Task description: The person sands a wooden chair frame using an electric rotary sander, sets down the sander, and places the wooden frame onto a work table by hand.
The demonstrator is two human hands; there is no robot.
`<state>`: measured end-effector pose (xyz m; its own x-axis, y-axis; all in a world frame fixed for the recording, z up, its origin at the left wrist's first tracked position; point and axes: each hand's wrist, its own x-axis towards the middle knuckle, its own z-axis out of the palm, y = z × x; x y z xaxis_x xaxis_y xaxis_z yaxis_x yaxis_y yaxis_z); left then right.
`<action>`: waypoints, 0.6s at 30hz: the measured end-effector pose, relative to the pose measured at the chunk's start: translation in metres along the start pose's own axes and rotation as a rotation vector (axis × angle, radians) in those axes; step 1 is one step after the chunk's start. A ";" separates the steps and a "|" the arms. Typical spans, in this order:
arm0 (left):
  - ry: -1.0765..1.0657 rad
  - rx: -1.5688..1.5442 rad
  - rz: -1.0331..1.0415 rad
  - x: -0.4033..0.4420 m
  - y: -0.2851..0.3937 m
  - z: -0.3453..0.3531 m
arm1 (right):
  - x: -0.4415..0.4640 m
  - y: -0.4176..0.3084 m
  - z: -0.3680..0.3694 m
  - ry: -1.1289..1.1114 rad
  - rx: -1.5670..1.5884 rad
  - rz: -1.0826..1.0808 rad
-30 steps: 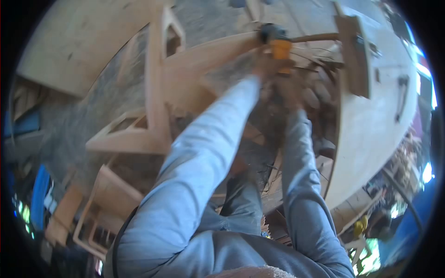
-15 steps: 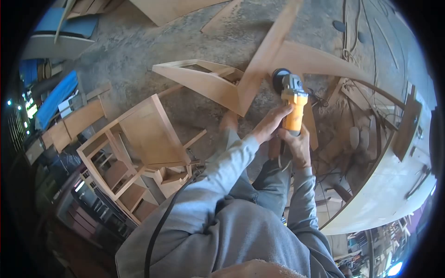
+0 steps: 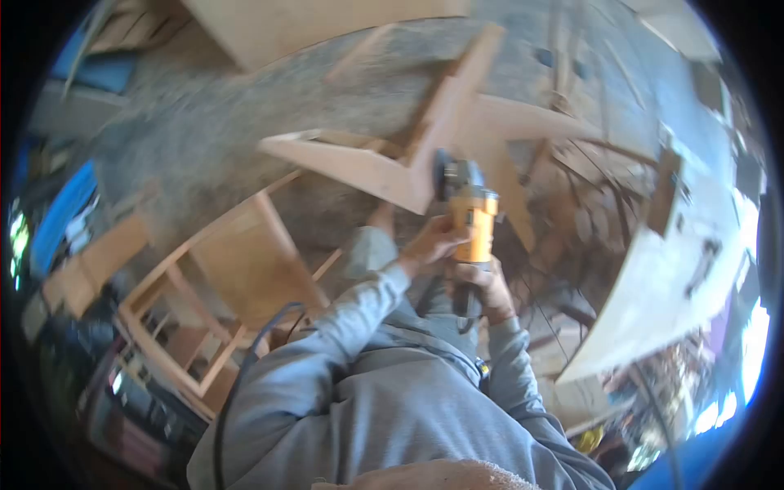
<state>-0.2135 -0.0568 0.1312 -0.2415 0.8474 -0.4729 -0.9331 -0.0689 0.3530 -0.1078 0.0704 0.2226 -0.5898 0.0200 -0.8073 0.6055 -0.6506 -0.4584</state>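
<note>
A yellow angle grinder [image 3: 474, 230] with a dark disc [image 3: 442, 173] is held in both hands. My left hand [image 3: 433, 243] closes around the side of its body, near the middle. Farther back, my right hand [image 3: 490, 287] wraps the rear end of the tool. The disc stands edge-on beside the long wooden board [image 3: 445, 122], close to its lower end; whether they touch I cannot tell. An angled wooden frame [image 3: 347, 163] meets that board at a corner, and another curved wooden piece [image 3: 539, 121] runs off to the right.
A wooden cabinet frame [image 3: 220, 269] stands at the left. A pale curved panel [image 3: 653, 298] is at the right, with cords and scraps beside it. A large wooden sheet [image 3: 327, 28] lies at the top on the dusty floor. A dark cable [image 3: 237, 392] passes over my left arm.
The grinder and both hands have moved left and closer to my body. Its disc is now nearer the corner where board and frame meet. The whole view has shifted and blurred.
</note>
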 end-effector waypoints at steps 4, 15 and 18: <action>-0.172 -0.203 -0.197 -0.007 -0.012 0.034 | -0.039 0.015 -0.012 -0.122 0.258 0.021; 0.015 0.457 -0.153 0.042 -0.120 0.178 | -0.161 0.080 -0.097 0.875 -0.500 -0.372; -0.139 0.780 -0.090 0.073 -0.154 0.250 | -0.187 0.085 -0.131 1.108 -0.438 -0.519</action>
<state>-0.0213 0.1475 0.2440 -0.0903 0.8936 -0.4398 -0.4795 0.3480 0.8056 0.1235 0.1106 0.2861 -0.1809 0.9431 -0.2788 0.6881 -0.0812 -0.7211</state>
